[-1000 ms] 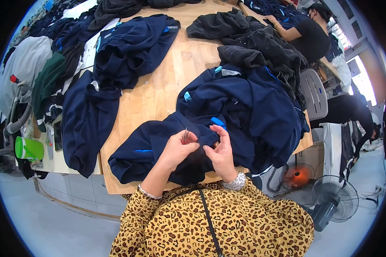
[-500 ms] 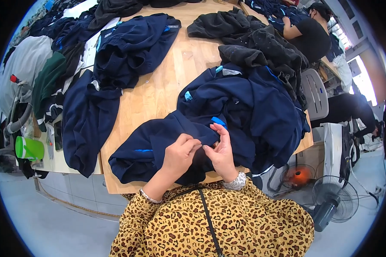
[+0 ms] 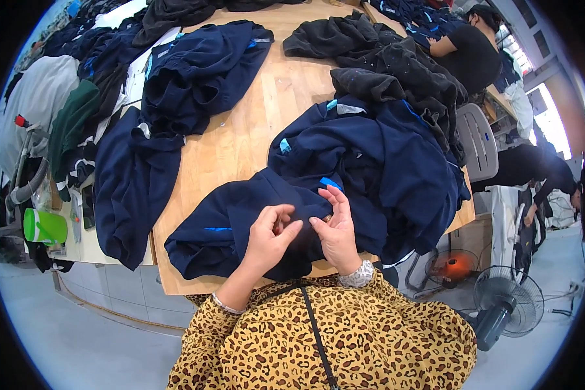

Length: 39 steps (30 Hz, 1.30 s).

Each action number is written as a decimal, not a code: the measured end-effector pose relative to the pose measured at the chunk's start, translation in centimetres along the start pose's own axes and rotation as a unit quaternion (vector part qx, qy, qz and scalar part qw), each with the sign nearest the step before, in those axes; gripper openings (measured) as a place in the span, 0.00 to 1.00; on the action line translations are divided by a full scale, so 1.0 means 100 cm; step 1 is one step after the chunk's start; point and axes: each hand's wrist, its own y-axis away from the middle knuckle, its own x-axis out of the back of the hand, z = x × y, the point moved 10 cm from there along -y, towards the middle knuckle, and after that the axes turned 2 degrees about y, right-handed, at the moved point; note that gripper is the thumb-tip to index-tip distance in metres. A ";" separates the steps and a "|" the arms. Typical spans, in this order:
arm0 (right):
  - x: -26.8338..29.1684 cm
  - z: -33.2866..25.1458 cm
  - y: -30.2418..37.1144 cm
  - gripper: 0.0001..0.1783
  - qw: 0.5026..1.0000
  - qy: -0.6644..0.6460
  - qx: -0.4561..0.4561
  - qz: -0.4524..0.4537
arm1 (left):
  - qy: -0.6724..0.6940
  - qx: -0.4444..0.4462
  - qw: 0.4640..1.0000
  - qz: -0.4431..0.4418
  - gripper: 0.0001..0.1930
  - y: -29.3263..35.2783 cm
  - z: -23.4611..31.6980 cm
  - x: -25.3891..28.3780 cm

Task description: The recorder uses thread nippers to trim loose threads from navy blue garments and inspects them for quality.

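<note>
Over a dark navy garment (image 3: 205,208) at the table's near edge, my two hands face each other with a small gap between them. My left hand (image 3: 268,237) has its fingers curled loosely and the thumb apart from them; no held thing shows. The fingers of my right hand (image 3: 339,231) point up, spread from the thumb; a small tan spot shows beside the thumb, too small to name. Just beyond its fingertips lies a bright blue tab (image 3: 329,183) on the cloth. A larger heap of navy garments (image 3: 396,169) with light blue labels adjoins on the right.
The wooden table (image 3: 231,140) carries more navy garments (image 3: 201,71) at far left and black garments (image 3: 403,71) at far right. A green bucket (image 3: 45,225) stands left, a grey chair (image 3: 476,143) right. A fan (image 3: 507,302) stands at lower right. Two other people work at the right.
My left hand has drawn back slightly from the right, and its pinched thumb and fingers have parted. My right hand stays nearly in place. At the far right, a person's arm has reached lower.
</note>
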 end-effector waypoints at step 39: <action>-0.001 -0.010 0.006 0.38 0.995 0.069 0.070 0.010 | 0.278 0.239 0.929 -0.051 0.07 0.016 -0.037 -0.029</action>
